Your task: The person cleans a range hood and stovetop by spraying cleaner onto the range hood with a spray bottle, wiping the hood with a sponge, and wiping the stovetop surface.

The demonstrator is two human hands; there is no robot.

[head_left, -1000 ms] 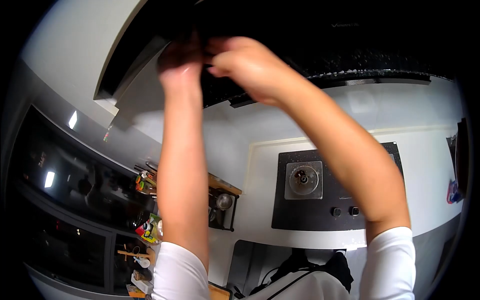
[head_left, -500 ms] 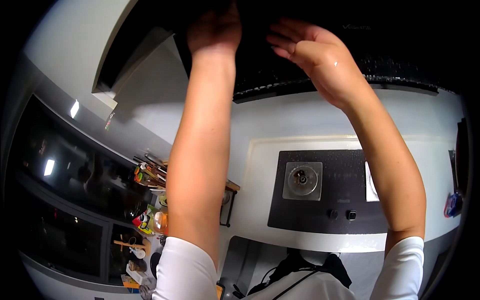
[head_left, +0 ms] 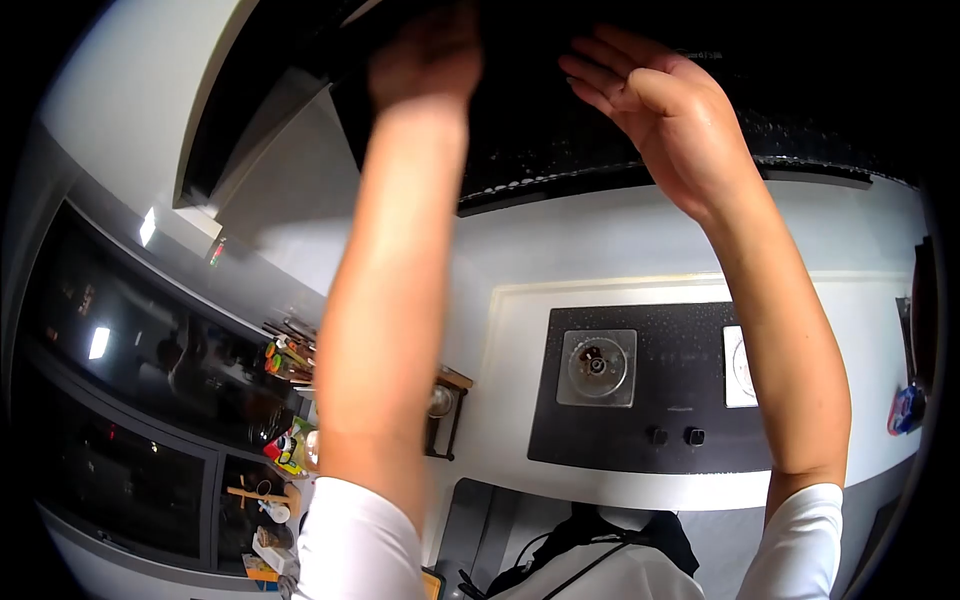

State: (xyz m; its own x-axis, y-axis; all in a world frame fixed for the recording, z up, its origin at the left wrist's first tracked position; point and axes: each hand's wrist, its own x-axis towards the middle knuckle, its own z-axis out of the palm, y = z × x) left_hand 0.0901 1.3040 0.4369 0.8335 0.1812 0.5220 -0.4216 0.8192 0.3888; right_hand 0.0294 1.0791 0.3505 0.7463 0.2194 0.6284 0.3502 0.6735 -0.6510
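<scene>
At twelve o'clock, the droplet-specked black hood [head_left: 545, 130]; toward half past eleven, the left hand [head_left: 428, 62], too shadowed to tell its grasp; at one o'clock, the right hand [head_left: 682, 115], unclenched, fingers extended; at four o'clock, the cooktop [head_left: 665, 380]

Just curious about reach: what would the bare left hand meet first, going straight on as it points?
Probably the black, glossy, droplet-flecked hood panel; with the left hand in shadow, any gap is unclear.
</scene>
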